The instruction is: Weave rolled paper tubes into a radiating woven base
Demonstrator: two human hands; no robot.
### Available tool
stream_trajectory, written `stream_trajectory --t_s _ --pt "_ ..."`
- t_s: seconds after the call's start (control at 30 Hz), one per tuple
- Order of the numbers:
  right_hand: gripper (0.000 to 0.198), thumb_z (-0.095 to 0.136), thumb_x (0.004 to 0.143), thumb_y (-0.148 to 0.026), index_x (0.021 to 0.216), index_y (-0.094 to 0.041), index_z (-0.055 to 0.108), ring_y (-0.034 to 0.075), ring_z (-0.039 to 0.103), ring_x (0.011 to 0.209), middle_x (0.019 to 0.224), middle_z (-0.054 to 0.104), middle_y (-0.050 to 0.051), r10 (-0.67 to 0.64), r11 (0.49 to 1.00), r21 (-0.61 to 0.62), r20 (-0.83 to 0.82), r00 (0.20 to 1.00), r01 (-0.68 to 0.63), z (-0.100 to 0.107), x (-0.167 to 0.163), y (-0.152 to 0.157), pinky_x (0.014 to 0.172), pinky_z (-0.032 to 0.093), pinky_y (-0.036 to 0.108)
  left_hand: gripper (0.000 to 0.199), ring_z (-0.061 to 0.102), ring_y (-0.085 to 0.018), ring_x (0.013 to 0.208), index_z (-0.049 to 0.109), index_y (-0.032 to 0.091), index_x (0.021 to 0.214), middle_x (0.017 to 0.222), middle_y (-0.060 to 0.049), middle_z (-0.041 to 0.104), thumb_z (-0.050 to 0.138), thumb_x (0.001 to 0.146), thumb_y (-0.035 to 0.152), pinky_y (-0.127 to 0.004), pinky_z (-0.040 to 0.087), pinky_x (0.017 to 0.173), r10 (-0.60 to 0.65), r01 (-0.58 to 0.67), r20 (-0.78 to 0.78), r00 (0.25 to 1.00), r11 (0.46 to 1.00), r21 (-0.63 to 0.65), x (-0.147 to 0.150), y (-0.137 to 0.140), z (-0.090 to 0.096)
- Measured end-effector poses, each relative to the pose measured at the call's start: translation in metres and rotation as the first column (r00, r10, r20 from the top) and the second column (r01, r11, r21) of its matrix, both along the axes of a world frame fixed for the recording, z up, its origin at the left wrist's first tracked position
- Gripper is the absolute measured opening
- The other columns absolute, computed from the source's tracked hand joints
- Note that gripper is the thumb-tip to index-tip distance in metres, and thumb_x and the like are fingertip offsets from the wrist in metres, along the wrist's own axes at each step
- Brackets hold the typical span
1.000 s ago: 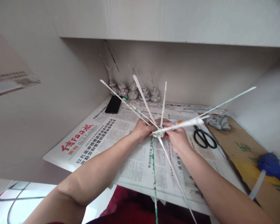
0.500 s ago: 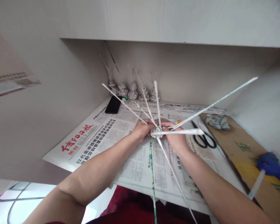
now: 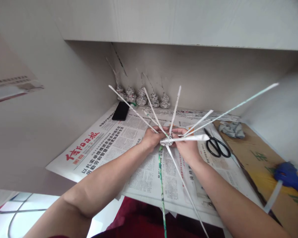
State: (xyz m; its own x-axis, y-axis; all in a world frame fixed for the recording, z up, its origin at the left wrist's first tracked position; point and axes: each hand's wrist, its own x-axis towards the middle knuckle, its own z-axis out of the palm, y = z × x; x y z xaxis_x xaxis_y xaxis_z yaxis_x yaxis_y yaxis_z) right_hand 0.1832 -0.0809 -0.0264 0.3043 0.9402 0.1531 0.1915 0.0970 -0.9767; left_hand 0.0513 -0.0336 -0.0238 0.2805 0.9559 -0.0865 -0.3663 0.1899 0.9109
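Between my two hands is a small woven paper piece (image 3: 167, 142), its rolled-paper sticks fanning out in several directions. My left hand (image 3: 154, 136) is closed on its left side, fingers pressed near the base of the sticks. On the other side my right hand (image 3: 186, 142) pinches the woven centre, with a thick white paper stick (image 3: 193, 138) lying across it. A green-and-white paper stick (image 3: 162, 185) hangs down toward my lap, beside a white one (image 3: 186, 188). Fingertips behind the weave are partly hidden.
Newspaper (image 3: 101, 155) covers the table. Black-handled scissors (image 3: 217, 147) lie right of my hand. Farther right are a crumpled grey cloth (image 3: 231, 129), cardboard (image 3: 257, 155) and a blue glue gun (image 3: 288, 175). Several gourd-shaped woven pieces (image 3: 141, 97) and a phone (image 3: 121, 111) stand or lie behind.
The sticks have shifted: an upright one now leans right, and another shows separately at the upper right. Both hands stay on the woven piece, nearly in place.
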Motion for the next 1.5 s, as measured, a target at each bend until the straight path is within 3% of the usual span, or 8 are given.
stream_trajectory --t_s 0.13,0.33,0.47,0.57,0.7,0.83,1.1,1.5 --pt "0.025 0.072 0.071 -0.037 0.087 -0.021 0.061 0.020 0.066 0.056 0.072 0.069 0.004 -0.034 0.999 0.002 -0.088 0.996 0.035 0.003 -0.004 -0.001 0.050 0.056 0.031 0.045 0.062 -0.014 0.054 0.069 0.009 0.085 0.064 -0.004 0.069 0.087 0.046 0.020 -0.027 0.051 0.056 -0.017 0.018 0.044 0.999 0.999 -0.027 0.001 0.001 -0.001" --pt "0.022 0.072 0.070 -0.036 0.080 -0.021 0.059 0.015 0.061 0.048 0.063 0.065 -0.001 -0.055 0.998 0.040 -0.039 0.998 0.057 0.002 -0.002 0.000 0.047 0.054 0.027 0.041 0.065 -0.015 0.062 0.070 0.009 0.083 0.068 -0.005 0.070 0.087 0.048 0.023 -0.027 0.052 0.065 -0.117 0.117 0.020 0.993 0.993 0.006 0.001 0.002 -0.001" --pt "0.028 0.075 0.067 -0.039 0.081 -0.020 0.060 0.015 0.062 0.050 0.066 0.066 0.000 -0.026 0.998 0.049 -0.063 0.998 0.029 -0.002 -0.002 0.000 0.049 0.055 0.028 0.039 0.063 -0.014 0.059 0.068 0.011 0.078 0.066 -0.002 0.068 0.088 0.047 0.025 -0.026 0.051 0.061 -0.077 0.076 0.003 0.997 0.996 0.043 0.002 0.003 -0.007" --pt "0.034 0.079 0.062 -0.040 0.079 -0.019 0.059 0.016 0.063 0.051 0.063 0.066 0.001 -0.034 0.999 -0.033 -0.230 0.973 0.027 -0.003 -0.004 0.000 0.047 0.054 0.027 0.035 0.061 -0.013 0.058 0.066 0.012 0.076 0.064 -0.001 0.066 0.086 0.052 0.028 -0.025 0.049 0.060 -0.020 0.020 -0.002 1.000 0.998 0.060 0.003 0.004 -0.010" --pt "0.039 0.082 0.058 -0.042 0.081 -0.016 0.064 0.014 0.061 0.052 0.063 0.065 0.001 0.023 0.975 -0.184 -0.476 0.879 -0.126 0.001 -0.005 0.000 0.045 0.052 0.023 0.032 0.058 -0.010 0.054 0.063 0.013 0.074 0.061 0.001 0.063 0.083 0.055 0.029 -0.023 0.046 0.058 0.017 -0.017 0.005 1.000 0.997 0.072 0.003 0.002 -0.007" --pt "0.038 0.085 0.056 -0.039 0.081 -0.017 0.066 0.010 0.056 0.049 0.065 0.064 -0.001 0.031 0.972 -0.175 -0.556 0.830 -0.154 0.002 -0.005 0.001 0.040 0.044 0.019 0.032 0.057 -0.011 0.056 0.062 0.012 0.071 0.063 -0.001 0.064 0.083 0.055 0.031 -0.023 0.046 0.059 -0.033 0.032 0.014 0.999 0.996 0.080 0.003 0.000 -0.003" --pt "0.036 0.085 0.055 -0.038 0.073 -0.017 0.061 0.011 0.055 0.047 0.056 0.061 -0.002 -0.021 0.994 -0.102 -0.448 0.894 -0.028 0.000 -0.009 0.001 0.040 0.042 0.021 0.029 0.054 -0.011 0.056 0.063 0.015 0.072 0.061 0.002 0.061 0.082 0.056 0.031 -0.024 0.043 0.060 0.069 -0.064 -0.043 0.997 0.992 0.111 0.005 0.000 -0.008" --pt "0.035 0.083 0.056 -0.041 0.073 -0.017 0.064 0.015 0.059 0.050 0.061 0.066 -0.001 -0.047 0.996 -0.082 -0.331 0.943 0.021 0.002 -0.018 -0.002 0.047 0.048 0.027 0.023 0.053 -0.011 0.056 0.062 0.015 0.069 0.059 0.003 0.058 0.079 0.059 0.027 -0.023 0.043 0.059 0.172 -0.155 -0.101 0.980 0.976 0.155 0.006 -0.004 -0.002"
